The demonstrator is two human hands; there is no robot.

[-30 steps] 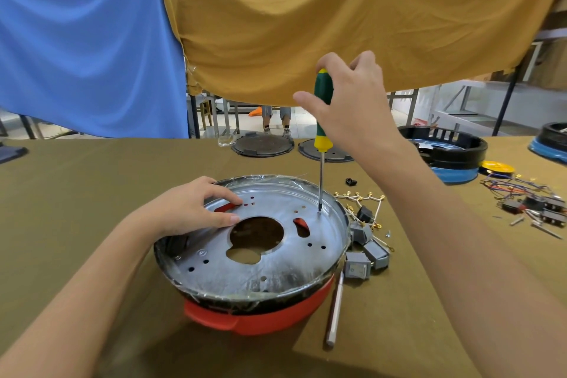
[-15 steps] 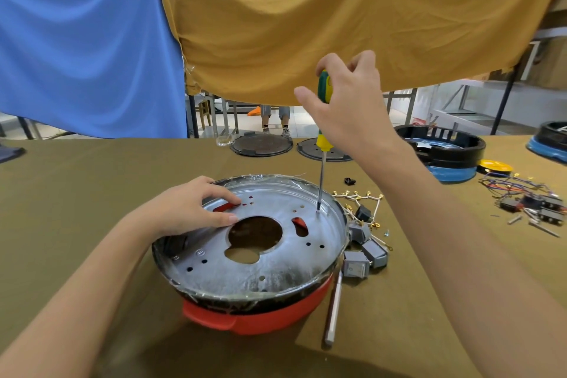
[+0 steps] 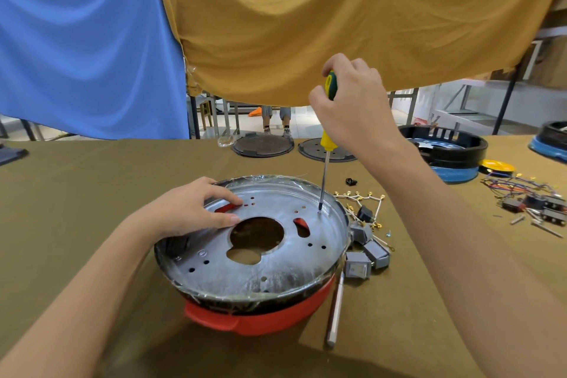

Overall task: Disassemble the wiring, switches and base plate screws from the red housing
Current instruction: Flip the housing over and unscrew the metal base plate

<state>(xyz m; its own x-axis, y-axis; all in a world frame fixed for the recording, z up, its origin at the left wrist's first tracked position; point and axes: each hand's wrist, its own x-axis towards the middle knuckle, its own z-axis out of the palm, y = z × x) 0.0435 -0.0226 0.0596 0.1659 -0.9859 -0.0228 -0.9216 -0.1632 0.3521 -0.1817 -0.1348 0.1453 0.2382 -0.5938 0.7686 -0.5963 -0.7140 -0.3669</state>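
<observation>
Red housing [image 3: 260, 317] sits mid-table, base plate [image 3: 276, 267] up. Left hand [image 3: 190, 212] flat on the plate's left edge, fingers straight, together. Right hand [image 3: 352, 110] curled round the upright screwdriver [image 3: 327, 132], tip on the plate's right rim; screw head too small to see. Three grey switches [image 3: 366, 250] just right.

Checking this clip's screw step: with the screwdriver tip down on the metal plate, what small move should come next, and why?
Probably turn the screwdriver to back the screw out: the right hand grips its handle, the tip sits at the far right of the plate, and the left hand presses the plate's left side, bracing the red housing.
</observation>
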